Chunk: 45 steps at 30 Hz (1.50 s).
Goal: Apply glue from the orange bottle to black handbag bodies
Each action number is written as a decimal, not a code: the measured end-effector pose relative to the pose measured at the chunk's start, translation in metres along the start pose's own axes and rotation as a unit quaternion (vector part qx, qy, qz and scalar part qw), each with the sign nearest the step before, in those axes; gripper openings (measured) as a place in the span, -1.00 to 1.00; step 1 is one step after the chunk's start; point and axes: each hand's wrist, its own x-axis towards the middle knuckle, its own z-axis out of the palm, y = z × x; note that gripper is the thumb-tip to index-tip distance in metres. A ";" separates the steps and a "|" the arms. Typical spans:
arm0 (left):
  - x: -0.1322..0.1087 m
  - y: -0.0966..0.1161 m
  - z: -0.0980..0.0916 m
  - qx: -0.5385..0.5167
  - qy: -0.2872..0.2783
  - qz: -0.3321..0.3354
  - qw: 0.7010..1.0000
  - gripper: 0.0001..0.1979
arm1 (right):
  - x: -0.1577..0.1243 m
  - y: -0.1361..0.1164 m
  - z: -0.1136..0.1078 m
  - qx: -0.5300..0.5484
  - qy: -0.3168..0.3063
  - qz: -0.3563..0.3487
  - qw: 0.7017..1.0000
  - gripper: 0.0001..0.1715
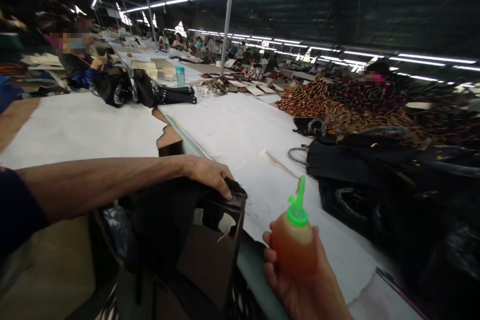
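My left hand (212, 174) grips the upper edge of a black bag (165, 220), thumb on the near side of the rim. The bag hangs at the table's near edge, with its dark brown lining and pale patches showing. In my right hand (300, 295) is a squeeze bottle (294, 245) of amber liquid, held upright with fingers wrapped round its body. Its green cap (297, 215) has a narrow spout pointing up, smeared brown near the tip. The spout is apart from the bag.
Black bags with wrapped handles (360, 170) are piled on the right of the white-covered table (232, 130). Behind them lie stacked brown leather pieces (318, 100). A seated person (77, 60) works at the far left, near more black bags (116, 85) and a teal bottle (180, 76).
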 end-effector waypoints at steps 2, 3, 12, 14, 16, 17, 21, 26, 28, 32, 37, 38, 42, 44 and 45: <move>-0.021 -0.024 0.002 -0.010 -0.012 -0.035 0.999 -0.81 | -0.004 0.000 0.000 -0.012 -0.004 -0.002 1.000 -0.48; -0.030 -0.038 0.006 -0.022 -0.013 -0.044 0.999 -0.81 | -0.006 -0.004 0.000 -0.011 0.001 -0.018 1.000 -0.48; -0.048 -0.125 0.050 -0.167 0.058 -0.026 0.984 -0.78 | 0.001 -0.002 -0.013 0.102 0.082 -0.014 0.991 -0.57; -0.047 -0.122 0.053 -0.169 0.063 -0.026 0.983 -0.80 | 0.015 0.024 -0.020 0.072 0.033 0.019 0.997 -0.57; -0.048 -0.116 0.055 -0.161 0.065 -0.023 0.985 -0.81 | 0.033 0.049 -0.026 0.025 0.011 0.024 0.999 -0.51; -0.049 -0.113 0.056 -0.158 0.065 -0.020 0.985 -0.81 | 0.043 0.057 -0.028 0.003 0.018 0.015 1.000 -0.47; -0.054 -0.104 0.059 -0.147 0.062 -0.002 0.987 -0.82 | 0.081 0.059 -0.025 -0.004 0.028 -0.051 0.998 -0.45; -0.059 -0.099 0.059 -0.138 0.054 0.019 0.989 -0.81 | 0.115 0.028 -0.017 0.012 0.035 -0.092 0.995 -0.45; -0.059 -0.099 0.058 -0.138 0.051 0.025 0.989 -0.80 | 0.126 0.016 -0.015 0.017 0.041 -0.088 0.995 -0.43; -0.059 -0.099 0.057 -0.128 0.049 0.026 0.990 -0.81 | 0.138 0.002 -0.013 0.024 0.038 -0.087 0.995 -0.37; -0.058 -0.099 0.058 -0.124 0.053 0.037 0.990 -0.79 | 0.132 0.007 -0.020 0.004 0.048 -0.058 0.997 -0.33; -0.059 -0.098 0.058 -0.133 0.050 0.039 0.989 -0.78 | 0.128 0.008 -0.021 -0.001 0.046 -0.055 0.997 -0.33; -0.067 -0.084 0.056 -0.120 0.070 0.011 0.990 -0.78 | 0.102 0.004 -0.021 -0.043 0.031 -0.039 0.998 -0.35; -0.071 -0.074 0.054 -0.111 0.083 -0.004 0.990 -0.80 | 0.081 -0.003 -0.019 -0.081 0.026 -0.027 0.996 -0.38; -0.071 -0.071 0.053 -0.113 0.091 -0.009 0.989 -0.80 | 0.069 -0.008 -0.018 -0.101 0.024 -0.026 0.994 -0.42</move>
